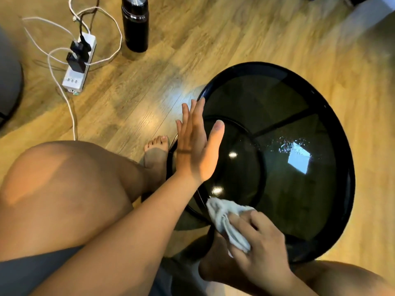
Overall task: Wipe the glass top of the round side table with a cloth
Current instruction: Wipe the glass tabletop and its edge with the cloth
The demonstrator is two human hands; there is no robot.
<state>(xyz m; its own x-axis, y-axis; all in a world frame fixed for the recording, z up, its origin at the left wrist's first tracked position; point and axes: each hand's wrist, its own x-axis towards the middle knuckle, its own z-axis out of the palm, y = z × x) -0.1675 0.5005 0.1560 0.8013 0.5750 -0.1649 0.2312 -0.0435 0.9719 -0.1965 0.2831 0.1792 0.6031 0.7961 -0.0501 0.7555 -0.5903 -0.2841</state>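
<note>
The round side table (pixel 339 133) has a black rim and a dark glass top, with small water droplets (pixel 280 143) beside a bright window reflection on the glass. My right hand (pixel 254 238) grips a bunched white cloth (pixel 224 218) and presses it on the near left edge of the glass. My left hand (pixel 196 146) is held flat and upright, fingers straight and together, over the table's left rim; it holds nothing.
On the wooden floor at far left lies a white power strip (pixel 78 67) with black plugs and looping white cables. A black flask (pixel 135 23) stands behind it. My bare knee (pixel 64 189) and foot (pixel 157 150) are left of the table.
</note>
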